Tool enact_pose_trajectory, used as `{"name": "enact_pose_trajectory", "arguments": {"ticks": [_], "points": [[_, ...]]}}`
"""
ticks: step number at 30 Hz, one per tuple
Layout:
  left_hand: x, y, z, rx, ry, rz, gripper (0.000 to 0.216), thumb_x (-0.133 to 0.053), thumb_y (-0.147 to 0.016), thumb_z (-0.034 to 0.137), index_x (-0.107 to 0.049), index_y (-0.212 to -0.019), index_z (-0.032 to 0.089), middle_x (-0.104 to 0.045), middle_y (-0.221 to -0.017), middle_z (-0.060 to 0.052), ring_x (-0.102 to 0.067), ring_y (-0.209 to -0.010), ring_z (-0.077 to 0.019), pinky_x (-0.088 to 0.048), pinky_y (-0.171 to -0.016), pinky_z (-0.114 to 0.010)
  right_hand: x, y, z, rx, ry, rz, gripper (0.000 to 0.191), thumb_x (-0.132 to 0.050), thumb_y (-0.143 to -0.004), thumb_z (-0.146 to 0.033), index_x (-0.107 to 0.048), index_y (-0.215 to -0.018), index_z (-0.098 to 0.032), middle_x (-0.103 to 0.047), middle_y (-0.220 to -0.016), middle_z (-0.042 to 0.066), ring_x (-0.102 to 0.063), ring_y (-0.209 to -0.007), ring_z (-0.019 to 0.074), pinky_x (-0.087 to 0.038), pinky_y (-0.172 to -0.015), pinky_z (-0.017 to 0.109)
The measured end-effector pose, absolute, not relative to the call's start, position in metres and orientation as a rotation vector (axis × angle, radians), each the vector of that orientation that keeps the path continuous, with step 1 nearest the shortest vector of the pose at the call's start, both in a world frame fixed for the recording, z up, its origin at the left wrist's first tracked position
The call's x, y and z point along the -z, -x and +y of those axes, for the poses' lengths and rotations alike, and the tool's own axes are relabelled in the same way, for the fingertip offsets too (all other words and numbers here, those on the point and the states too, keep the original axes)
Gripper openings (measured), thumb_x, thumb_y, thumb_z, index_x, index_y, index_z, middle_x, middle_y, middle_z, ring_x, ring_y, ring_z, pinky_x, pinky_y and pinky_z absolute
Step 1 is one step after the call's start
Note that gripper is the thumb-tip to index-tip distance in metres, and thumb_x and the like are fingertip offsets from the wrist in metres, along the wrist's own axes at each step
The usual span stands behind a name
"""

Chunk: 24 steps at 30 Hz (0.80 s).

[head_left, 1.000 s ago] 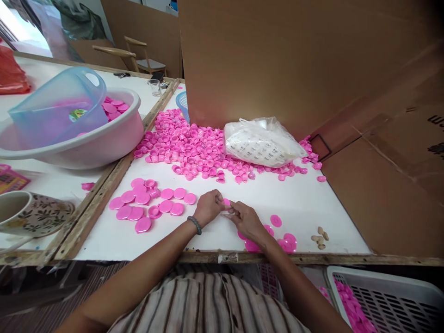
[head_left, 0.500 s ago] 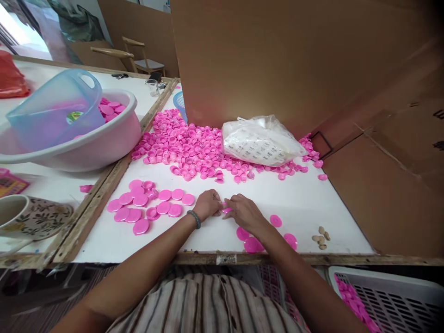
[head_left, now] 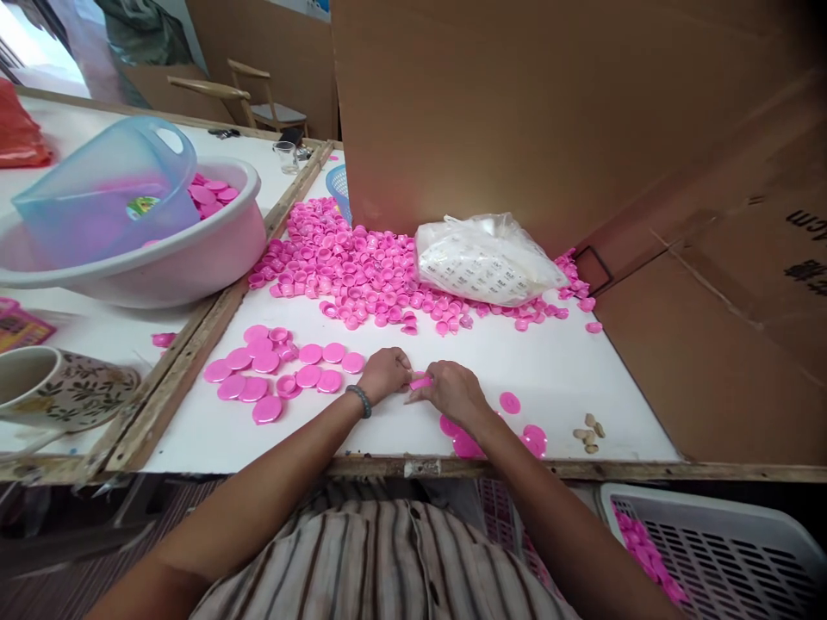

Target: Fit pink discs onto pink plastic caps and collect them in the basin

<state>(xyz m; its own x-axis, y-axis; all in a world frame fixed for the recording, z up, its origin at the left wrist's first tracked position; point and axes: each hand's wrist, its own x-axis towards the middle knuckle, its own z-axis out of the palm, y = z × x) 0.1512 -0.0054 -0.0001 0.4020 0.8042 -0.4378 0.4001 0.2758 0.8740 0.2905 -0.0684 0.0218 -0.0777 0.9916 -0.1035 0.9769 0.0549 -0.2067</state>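
My left hand (head_left: pixel 386 373) and my right hand (head_left: pixel 452 392) meet over the white table (head_left: pixel 556 379), fingers closed, pinching a small pink cap (head_left: pixel 419 380) between them. A bead bracelet sits on my left wrist. To the left lie several flat pink lids (head_left: pixel 271 375). More flat pink lids (head_left: pixel 510 430) lie under and beside my right wrist. A large heap of small pink caps (head_left: pixel 362 275) covers the far half of the table.
A clear plastic bag (head_left: pixel 484 258) rests on the heap. Cardboard walls (head_left: pixel 549 112) stand behind and to the right. A pink basin (head_left: pixel 194 258) holding a blue tub (head_left: pixel 103 194) sits at left, a patterned mug (head_left: pixel 58 387) nearer. A white crate (head_left: pixel 717 542) sits lower right. Small nuts (head_left: pixel 587 435) lie near the edge.
Both hands stay together on the pink cap, with small finger movements; my right hand has closed in over it. The view shifted slightly.
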Motion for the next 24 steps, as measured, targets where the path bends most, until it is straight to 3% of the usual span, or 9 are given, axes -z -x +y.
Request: {"name": "enact_pose_trajectory", "arguments": {"ticks": [4, 9, 13, 19, 24], "points": [[-0.004, -0.141, -0.005, -0.342, -1.25, 1.071, 0.034, -0.077, -0.051, 0.017, -0.049, -0.07, 0.014, -0.057, -0.051, 0.004, -0.057, -0.046, -0.0105, -0.049, -0.049, -0.022, -0.027, -0.297, -0.067, -0.76, 1.873, -2.183, 0.032, -0.064, -0.073, -0.038, -0.063, -0.1, -0.02, -0.059, -0.062, -0.002, -0.054, -0.061, 0.0129, -0.034, -0.056, 0.021], [-0.008, -0.143, -0.004, -0.269, -1.223, 1.127, 0.037, -0.078, -0.049, 0.015, -0.047, -0.069, 0.015, -0.057, -0.046, 0.005, -0.059, -0.046, -0.0133, -0.051, -0.049, -0.025, -0.032, -0.3, -0.053, -0.915, 1.828, -2.247, 0.021, -0.072, -0.062, -0.035, -0.069, -0.073, -0.017, -0.05, -0.048, -0.004, -0.041, -0.049, 0.009, -0.026, -0.049, 0.021], [-0.01, -0.147, -0.004, -0.191, -1.207, 1.185, 0.035, -0.076, -0.053, 0.016, -0.045, -0.067, 0.015, -0.056, -0.043, 0.004, -0.06, -0.044, -0.0148, -0.051, -0.047, -0.025, -0.027, -0.301, -0.049, -0.981, 1.876, -2.165, 0.021, -0.071, -0.062, -0.037, -0.068, -0.069, -0.016, -0.051, -0.045, -0.004, -0.037, -0.049, 0.0085, -0.023, -0.049, 0.021], [-0.011, -0.148, -0.005, -0.166, -1.275, 1.181, 0.03, -0.072, -0.056, 0.015, -0.045, -0.071, 0.016, -0.056, -0.043, 0.004, -0.059, -0.043, -0.0146, -0.049, -0.046, -0.024, -0.026, -0.298, -0.061, -0.89, 1.854, -2.138, 0.022, -0.069, -0.067, -0.034, -0.069, -0.082, -0.018, -0.06, -0.056, -0.001, -0.047, -0.056, 0.0102, -0.026, -0.052, 0.02], [-0.003, -0.148, -0.016, -0.33, -1.446, 1.097, 0.025, -0.069, -0.062, 0.024, -0.048, -0.074, 0.017, -0.054, -0.047, 0.006, -0.054, -0.041, -0.0097, -0.044, -0.043, -0.019, -0.025, -0.301, -0.087, -0.519, 1.853, -2.087, 0.021, -0.056, -0.08, -0.024, -0.064, -0.099, -0.019, -0.063, -0.075, 0.002, -0.054, -0.07, 0.0126, -0.034, -0.061, 0.021]]}}
